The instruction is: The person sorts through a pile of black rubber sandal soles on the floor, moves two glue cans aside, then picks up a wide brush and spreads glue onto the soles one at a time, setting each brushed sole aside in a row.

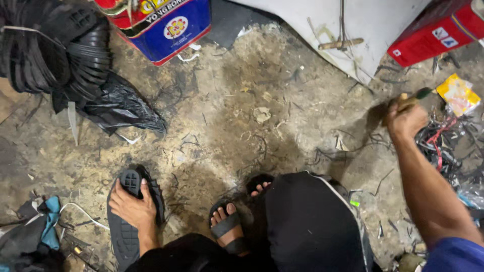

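So the floor (242, 111) is bare concrete, pretty grimy, littered all over with thin black trimmings and scraps. A white sheet (353, 30) is spread at the top, flanked by a red-and-blue tin (161, 22) and a red box (433, 32). A big stack of black soles (50, 48) is piled top left beside a black plastic bag (118, 108), so plenty looks not yet worked. One black rubber sole (126, 221) is pinned flat to the floor, tread up, under the left hand (132, 209), fingers draped over it. A green-tipped brush handle (411, 98) is clamped in the right hand (406, 121), held well apart from the sole near a tangle of wires (446, 143). Judged from this, work on this sole seems barely started
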